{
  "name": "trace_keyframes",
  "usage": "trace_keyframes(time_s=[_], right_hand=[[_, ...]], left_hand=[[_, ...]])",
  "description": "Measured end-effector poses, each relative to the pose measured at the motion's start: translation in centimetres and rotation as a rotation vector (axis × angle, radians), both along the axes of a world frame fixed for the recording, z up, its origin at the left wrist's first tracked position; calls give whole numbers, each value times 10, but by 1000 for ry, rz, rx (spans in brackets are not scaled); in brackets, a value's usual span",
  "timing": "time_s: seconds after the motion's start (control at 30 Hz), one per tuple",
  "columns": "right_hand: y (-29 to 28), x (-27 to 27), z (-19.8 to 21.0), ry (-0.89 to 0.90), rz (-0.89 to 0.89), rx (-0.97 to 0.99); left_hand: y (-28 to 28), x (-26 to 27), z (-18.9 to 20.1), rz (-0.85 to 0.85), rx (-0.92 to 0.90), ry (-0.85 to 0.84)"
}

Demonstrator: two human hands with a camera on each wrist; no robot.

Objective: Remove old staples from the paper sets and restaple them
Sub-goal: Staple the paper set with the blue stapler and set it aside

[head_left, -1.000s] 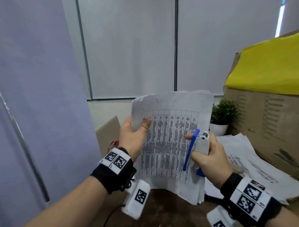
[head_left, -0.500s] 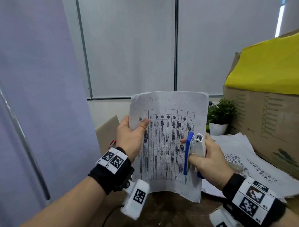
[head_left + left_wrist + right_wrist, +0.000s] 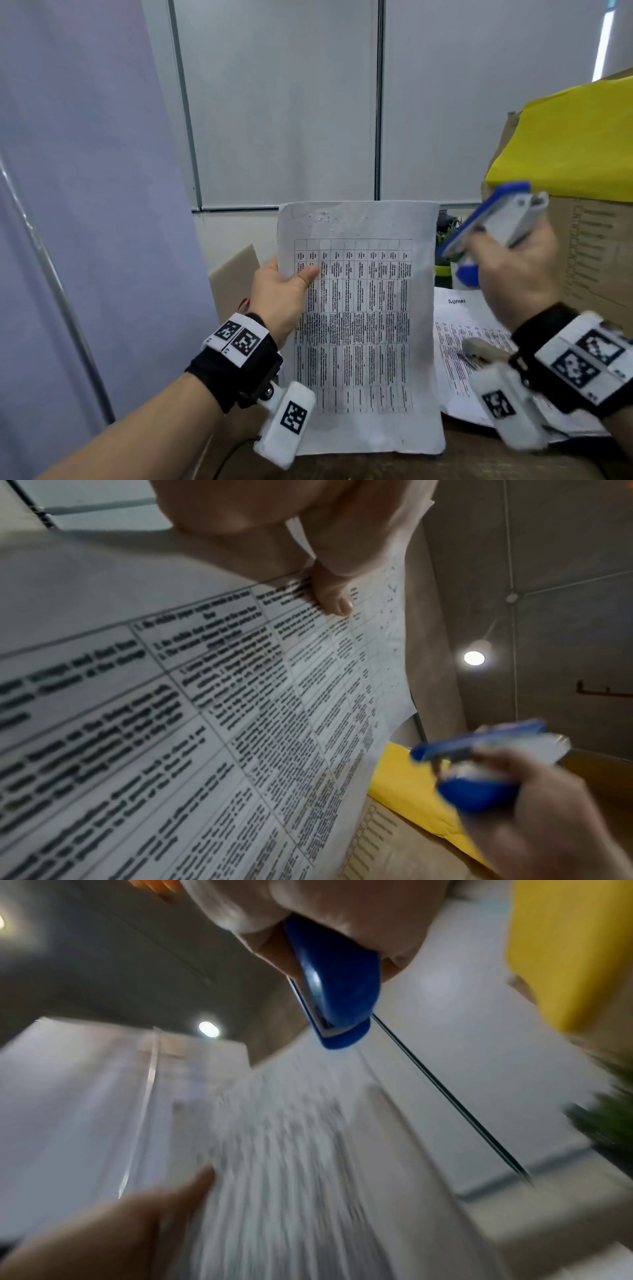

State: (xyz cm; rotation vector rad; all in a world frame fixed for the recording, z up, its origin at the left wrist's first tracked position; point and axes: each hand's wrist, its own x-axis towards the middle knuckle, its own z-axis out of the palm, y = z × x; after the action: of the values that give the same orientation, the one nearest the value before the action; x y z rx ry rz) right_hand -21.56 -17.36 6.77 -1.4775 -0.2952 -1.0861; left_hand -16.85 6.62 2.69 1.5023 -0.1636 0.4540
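A set of printed paper sheets stands upright on its bottom edge on the brown desk. My left hand pinches its left edge, thumb on the printed table. My right hand grips a blue and white stapler, lifted to the right of the set's top right corner and clear of the paper. The stapler shows blurred in the left wrist view, and its blue end pokes out of my fist in the right wrist view. No staple is visible.
More printed sheets lie on the desk at the right. A cardboard box with a yellow cover stands behind them. A small potted plant sits behind the paper set. A purple partition fills the left.
My right hand has let go of the set's right edge and swung the stapler up and to the right. The paper set now stands straighter, held by the left hand alone.
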Motion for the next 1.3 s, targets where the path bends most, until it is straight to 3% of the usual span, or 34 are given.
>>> trace_keyframes(time_s=[0.1,0.2,0.4,0.53,0.8,0.9,1.07,1.2,1.3], right_hand=[[13,0,40,-215,14,-38],[34,9,60,-268,38,-78],[62,23,54,-150,26,-267],[73,23,49,-184,-37,-374],[78,19,53,-176,-110,-338],[77,24,53,-64,-150,-402],[75,33,47,92,34,-309],[60,28,42,91,-108,-520],[40,30,29,155,-99,-501]], left_hand=[[-11,-4,0,-53,17,-26],[-22,-11,2,-115,34,-75],[-28,-24,5,-150,40,-83],[-32,-35,7,-154,90,-126],[-38,-44,11,-207,134,-148],[-40,-39,9,-192,128,-78],[-40,-20,-3,-151,-6,157],[-30,-7,-19,-140,0,307],[-16,3,-30,-90,-11,360]])
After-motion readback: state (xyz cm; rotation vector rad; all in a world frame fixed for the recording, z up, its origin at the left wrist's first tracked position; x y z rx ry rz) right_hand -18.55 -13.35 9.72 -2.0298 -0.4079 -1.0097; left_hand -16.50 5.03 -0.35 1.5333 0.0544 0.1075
